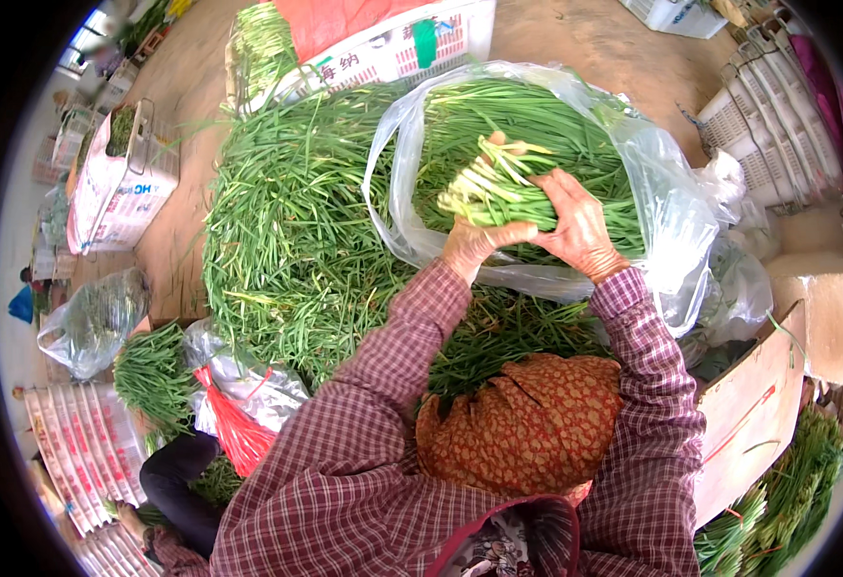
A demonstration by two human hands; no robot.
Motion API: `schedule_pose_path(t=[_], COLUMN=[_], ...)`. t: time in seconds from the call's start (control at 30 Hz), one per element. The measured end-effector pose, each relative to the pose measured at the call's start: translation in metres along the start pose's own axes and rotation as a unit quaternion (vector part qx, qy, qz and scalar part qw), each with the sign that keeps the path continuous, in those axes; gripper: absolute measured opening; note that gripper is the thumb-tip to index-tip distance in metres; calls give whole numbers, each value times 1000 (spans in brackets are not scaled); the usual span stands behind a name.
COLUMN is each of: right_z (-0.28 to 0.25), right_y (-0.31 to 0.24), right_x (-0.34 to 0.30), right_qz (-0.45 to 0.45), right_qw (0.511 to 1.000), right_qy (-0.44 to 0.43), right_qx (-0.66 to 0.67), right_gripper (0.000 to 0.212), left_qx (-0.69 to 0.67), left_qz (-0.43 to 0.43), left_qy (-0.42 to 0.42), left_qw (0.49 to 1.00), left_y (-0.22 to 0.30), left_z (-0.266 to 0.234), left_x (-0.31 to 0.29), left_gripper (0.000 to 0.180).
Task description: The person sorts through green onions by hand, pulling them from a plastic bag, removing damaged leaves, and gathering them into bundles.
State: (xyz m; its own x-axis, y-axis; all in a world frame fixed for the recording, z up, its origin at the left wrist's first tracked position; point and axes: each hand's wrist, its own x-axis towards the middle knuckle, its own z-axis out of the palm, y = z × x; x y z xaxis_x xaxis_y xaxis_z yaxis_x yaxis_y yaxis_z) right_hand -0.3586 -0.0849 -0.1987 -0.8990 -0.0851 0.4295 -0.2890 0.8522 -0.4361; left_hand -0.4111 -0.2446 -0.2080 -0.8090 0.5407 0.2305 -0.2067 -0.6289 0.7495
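The bunch of green stalks [508,197] is in the upper middle of the frame, over the open clear bag [671,240]. The left hand [470,246] and the right hand [577,226] squeeze it from both sides; some left fingers are hidden. If the squeeze gets loose, thin stalks could slip out and get mixed up. The bag's edge looks floppy, so a bump could fold it inward. I count two hands on one bunch, one open bag around more stalks, one big green pile [292,226] and one bundle of red strings [234,423].
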Motion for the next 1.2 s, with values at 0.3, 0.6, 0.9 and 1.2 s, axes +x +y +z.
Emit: schedule_pose_path(t=[0.3,0.6,0.9,1.2], right_z=[-68,-84,-69,-167], right_y=[-31,-111,-195,-197], right_x=[-5,-16,-38,-52], right_qz=[34,132,179,154], right_qw=[978,959,973,959], right_qy=[155,143,148,169], right_qx=[-136,205,-8,167], right_gripper=[98,95,89,55], left_qx=[-40,-25,90,179], left_qz=[-1,-30,-101,-182], left_qy=[13,-182,-64,-122], left_qw=[999,983,989,959], left_y=[43,142,129,170], left_z=[50,108,115,88], left_x=[35,50,-53,-90], left_gripper=[53,69,66,53])
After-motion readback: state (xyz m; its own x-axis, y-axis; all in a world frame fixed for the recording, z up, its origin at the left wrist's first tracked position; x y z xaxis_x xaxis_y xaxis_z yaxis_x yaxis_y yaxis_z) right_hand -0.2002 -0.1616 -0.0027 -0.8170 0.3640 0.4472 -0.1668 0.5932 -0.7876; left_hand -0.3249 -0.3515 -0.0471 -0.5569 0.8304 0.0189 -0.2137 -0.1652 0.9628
